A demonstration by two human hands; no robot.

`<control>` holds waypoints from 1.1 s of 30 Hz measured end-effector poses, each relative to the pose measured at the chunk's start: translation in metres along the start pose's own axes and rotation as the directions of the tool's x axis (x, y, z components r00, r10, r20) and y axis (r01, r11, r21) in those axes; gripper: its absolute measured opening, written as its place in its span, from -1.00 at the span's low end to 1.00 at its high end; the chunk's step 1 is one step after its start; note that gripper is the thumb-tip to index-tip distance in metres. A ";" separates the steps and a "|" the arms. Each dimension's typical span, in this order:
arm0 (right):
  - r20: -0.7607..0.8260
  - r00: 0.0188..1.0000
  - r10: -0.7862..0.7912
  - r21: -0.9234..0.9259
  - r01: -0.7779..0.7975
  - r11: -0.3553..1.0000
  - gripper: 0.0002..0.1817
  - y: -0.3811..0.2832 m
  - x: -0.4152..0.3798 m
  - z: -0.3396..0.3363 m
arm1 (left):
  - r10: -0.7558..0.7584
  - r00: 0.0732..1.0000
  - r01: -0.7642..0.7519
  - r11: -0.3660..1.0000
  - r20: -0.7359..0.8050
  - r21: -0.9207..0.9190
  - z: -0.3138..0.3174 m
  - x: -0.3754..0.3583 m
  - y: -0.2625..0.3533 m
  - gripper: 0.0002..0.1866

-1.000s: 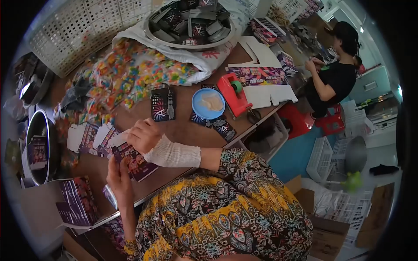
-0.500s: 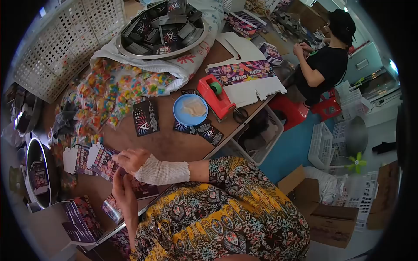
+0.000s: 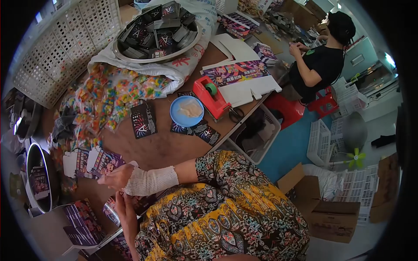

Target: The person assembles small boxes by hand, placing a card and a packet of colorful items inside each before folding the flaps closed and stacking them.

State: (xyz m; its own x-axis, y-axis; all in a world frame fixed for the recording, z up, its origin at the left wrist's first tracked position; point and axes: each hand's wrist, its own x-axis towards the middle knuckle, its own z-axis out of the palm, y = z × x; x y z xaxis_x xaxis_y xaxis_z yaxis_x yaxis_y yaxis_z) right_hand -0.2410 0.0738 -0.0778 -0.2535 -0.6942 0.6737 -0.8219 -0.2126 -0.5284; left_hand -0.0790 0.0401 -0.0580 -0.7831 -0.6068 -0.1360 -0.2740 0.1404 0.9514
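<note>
My right hand (image 3: 116, 178), with a white knitted cuff (image 3: 151, 181) on the wrist, is closed beside a fan of flat printed cartons (image 3: 106, 162). A small white flap (image 3: 134, 164) shows behind its knuckles; what the fingers hold is mostly hidden. Just below, my left hand (image 3: 126, 211) points up toward it, fingers stretched out and slightly apart. A shiny printed packet (image 3: 111, 210) lies left of the left hand. More printed cartons lie partly hidden behind the forearm. Another fanned group of cartons (image 3: 78, 163) rests further left.
Clear bags of colourful candy (image 3: 104, 100) spill from a white sack. A metal bowl (image 3: 161, 54) holds black packets. A blue dish (image 3: 186, 124) and red tape dispenser (image 3: 212, 99) stand nearby. An open box (image 3: 48, 226) of cartons is lower left. A person (image 3: 320, 65) works at upper right.
My right hand has moved left and down, its fingers now beside the front cartons. A white flap has come into view behind it. The left hand has shifted slightly down.
</note>
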 end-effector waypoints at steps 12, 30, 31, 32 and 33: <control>0.126 0.916 0.381 0.288 -0.401 0.869 -0.26 -0.006 -0.041 -0.059 | -0.238 0.958 0.128 0.856 -0.162 -0.502 0.016 -0.003 -0.029 -0.57; 0.537 0.728 0.426 0.533 -0.684 0.497 -0.66 0.016 -0.062 -0.060 | -0.129 0.990 0.090 0.884 -0.053 -0.458 0.000 -0.004 -0.025 -0.75; 0.547 0.710 0.444 0.479 -0.700 0.530 -0.67 0.017 -0.063 -0.062 | -0.127 0.990 0.089 0.883 -0.052 -0.461 0.000 -0.004 -0.028 -0.75; 0.557 0.691 0.461 0.422 -0.714 0.559 -0.67 0.016 -0.065 -0.064 | -0.111 0.993 0.089 0.900 -0.027 -0.427 -0.001 -0.006 -0.032 -0.74; 0.559 0.689 0.461 0.421 -0.715 0.559 -0.67 0.014 -0.067 -0.065 | -0.097 0.995 0.089 0.916 -0.002 -0.392 -0.003 -0.008 -0.037 -0.74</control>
State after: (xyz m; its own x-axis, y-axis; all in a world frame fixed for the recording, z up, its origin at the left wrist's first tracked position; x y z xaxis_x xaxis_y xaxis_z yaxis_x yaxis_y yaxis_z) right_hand -0.2690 0.1619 -0.0966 -0.2685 -0.9609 -0.0682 -0.0633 0.0882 -0.9941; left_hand -0.0608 0.0377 -0.0915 -0.7516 -0.6192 -0.2274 -0.1014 -0.2321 0.9674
